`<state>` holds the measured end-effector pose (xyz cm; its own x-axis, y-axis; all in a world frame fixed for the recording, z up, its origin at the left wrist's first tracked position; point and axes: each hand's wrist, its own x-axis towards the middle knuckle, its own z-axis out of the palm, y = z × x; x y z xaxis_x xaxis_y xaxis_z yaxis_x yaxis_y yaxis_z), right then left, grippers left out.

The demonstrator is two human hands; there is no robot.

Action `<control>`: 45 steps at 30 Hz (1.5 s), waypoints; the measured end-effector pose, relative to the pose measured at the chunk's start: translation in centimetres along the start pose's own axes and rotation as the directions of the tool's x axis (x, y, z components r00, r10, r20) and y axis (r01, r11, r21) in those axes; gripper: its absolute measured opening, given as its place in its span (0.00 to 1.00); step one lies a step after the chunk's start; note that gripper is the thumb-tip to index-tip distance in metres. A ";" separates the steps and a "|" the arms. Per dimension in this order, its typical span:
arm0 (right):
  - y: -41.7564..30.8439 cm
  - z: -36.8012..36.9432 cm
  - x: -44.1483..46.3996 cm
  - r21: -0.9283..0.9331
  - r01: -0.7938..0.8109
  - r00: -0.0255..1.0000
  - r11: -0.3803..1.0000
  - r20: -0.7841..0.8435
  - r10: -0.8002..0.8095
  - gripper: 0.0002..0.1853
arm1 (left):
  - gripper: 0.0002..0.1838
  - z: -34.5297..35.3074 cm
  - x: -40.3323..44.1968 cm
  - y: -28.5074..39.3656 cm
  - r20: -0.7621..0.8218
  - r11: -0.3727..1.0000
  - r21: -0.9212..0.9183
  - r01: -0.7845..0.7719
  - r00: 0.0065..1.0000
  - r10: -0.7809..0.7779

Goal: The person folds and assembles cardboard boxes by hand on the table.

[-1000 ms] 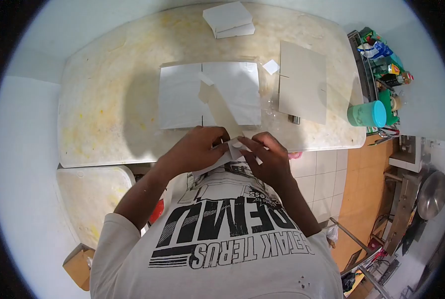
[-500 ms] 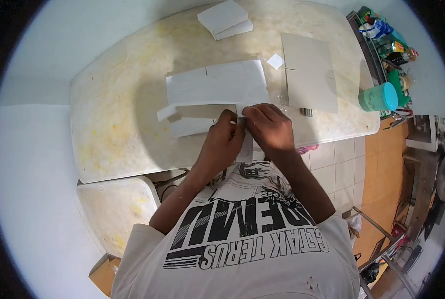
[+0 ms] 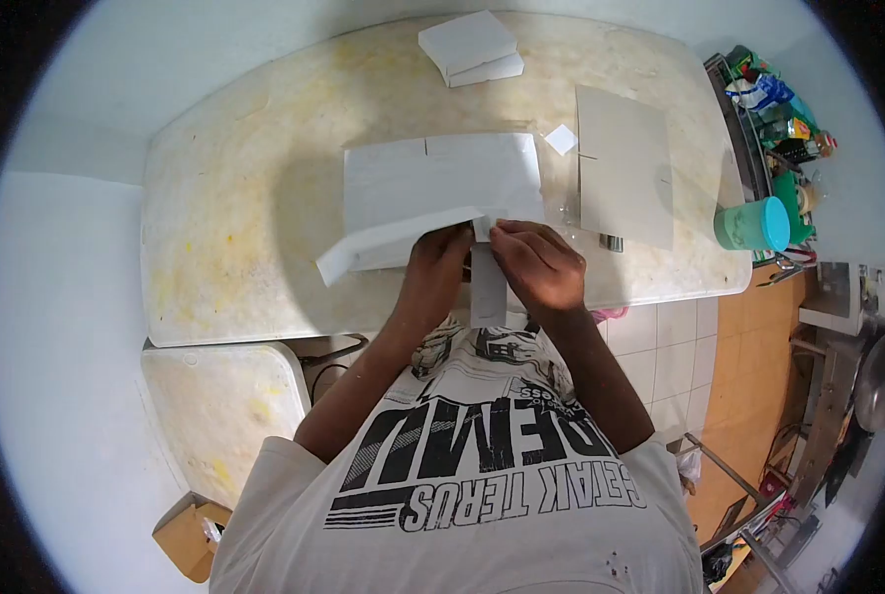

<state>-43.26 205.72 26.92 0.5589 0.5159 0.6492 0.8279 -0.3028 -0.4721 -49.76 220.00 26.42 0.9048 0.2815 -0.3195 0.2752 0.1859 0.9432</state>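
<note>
A folded white cardboard strip [image 3: 403,238] stands out to the left from between my hands, with another leg [image 3: 489,287] running down toward my shirt. My left hand [image 3: 440,265] has its fingers curled at the inner side of the corner, with the fingertips partly hidden behind the strip. My right hand [image 3: 543,265] pinches the same corner from the right, thumb and fingers together. Just beyond the hands lies a flat white cardboard piece [image 3: 442,178] with a short dark slit at its far edge.
Two stacked white boxes [image 3: 470,48] sit at the table's far edge. To the right are a grey cardboard sheet [image 3: 625,168], a small white square [image 3: 561,140], a small metallic object [image 3: 612,243] and a turquoise-lidded container [image 3: 752,225]. A bottle-filled rack [image 3: 774,109] stands beyond.
The strip's left arm has turned so its face now covers the gap seen before. My left hand has closed in behind the corner; my right hand keeps its pinch. The view has shifted slightly.
</note>
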 end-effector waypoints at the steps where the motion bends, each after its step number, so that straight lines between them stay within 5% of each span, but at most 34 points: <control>1: -0.1 -0.1 -0.1 0.006 0.007 1.000 1.000 0.003 -0.007 0.14 | 0.14 -0.1 0.2 0.2 -0.002 1.000 0.005 0.007 1.000 -0.007; 5: 0.1 -0.2 -0.2 0.032 0.037 0.999 0.999 -0.002 -0.037 0.15 | 0.13 -0.2 0.1 0.5 -0.007 0.966 -0.201 0.162 0.986 -0.167; 8: -0.5 -0.1 -0.1 0.075 0.045 0.999 0.996 -0.028 -0.043 0.13 | 0.13 -0.9 0.7 0.4 0.094 0.958 -0.251 0.139 0.988 -0.119; 16: -0.7 0.6 -0.8 0.003 -0.011 0.996 1.000 -0.088 0.011 0.14 | 0.14 -1.2 0.8 -0.9 0.243 0.910 0.130 -0.394 0.902 0.356; 18: -0.7 0.7 -1.0 0.004 -0.022 0.997 1.000 -0.071 0.023 0.14 | 0.14 -0.7 0.4 -0.7 0.198 0.929 0.125 -0.348 0.926 0.321; 21: -0.5 0.8 -0.9 0.021 -0.084 0.996 0.996 -0.003 0.085 0.15 | 0.15 -0.2 0.1 -0.6 0.057 0.995 0.050 -0.087 0.995 0.084; 23: -0.7 0.8 -0.8 0.070 -0.209 0.978 0.975 0.043 0.206 0.15 | 0.16 -1.0 0.9 -1.2 -0.056 0.978 0.175 0.113 0.993 -0.104; 25: -0.8 0.7 -0.6 0.107 -0.271 0.962 0.957 0.045 0.268 0.15 | 0.15 -1.6 0.8 -2.8 0.034 0.782 0.615 -0.095 0.995 0.094; 31: -0.9 -0.4 -0.4 0.070 -0.423 0.886 0.904 0.243 0.395 0.17 | 0.17 -3.1 -0.8 -5.5 0.189 0.725 0.549 -0.415 0.907 0.376; 33: -0.7 -0.2 -0.6 0.013 -0.457 0.847 0.889 0.311 0.431 0.17 | 0.19 -2.7 -1.0 -4.4 0.309 0.589 0.655 -0.474 0.879 0.363; 34: -0.6 0.1 -0.7 -0.010 -0.480 0.826 0.877 0.333 0.455 0.18 | 0.22 -3.7 -0.7 -5.7 0.369 0.413 0.774 -0.481 0.871 0.324; 36: -0.6 0.3 -0.3 -0.013 -0.523 0.797 0.852 0.347 0.494 0.19 | 0.23 -4.8 -0.1 -8.5 0.284 0.570 0.729 -0.378 0.925 0.251; 38: -1.1 0.4 0.0 0.027 -0.570 0.780 0.821 0.332 0.531 0.20 | 0.19 -1.1 -3.7 -0.3 0.340 0.204 0.883 -0.422 0.877 0.339; 41: -1.5 0.4 -0.6 0.051 -0.442 0.883 0.895 0.201 0.425 0.17 | 0.16 -1.5 -1.5 -4.6 0.361 0.357 0.763 -0.539 0.814 0.456; 44: -1.1 0.5 -1.9 0.065 -0.362 0.926 0.930 0.135 0.352 0.23 | 0.12 1.1 -1.8 -2.9 0.291 0.572 0.686 -0.450 0.890 0.351; 45: -0.9 0.4 -2.4 0.027 -0.348 0.930 0.937 0.133 0.341 0.27 | 0.12 1.5 -1.5 -4.2 0.180 0.741 0.563 -0.366 0.930 0.322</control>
<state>-45.38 205.07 25.59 0.7965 0.4833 0.3635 0.5803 -0.4416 -0.6843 -51.83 217.40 23.11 0.9880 0.1524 0.0231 0.0561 -0.4950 0.8671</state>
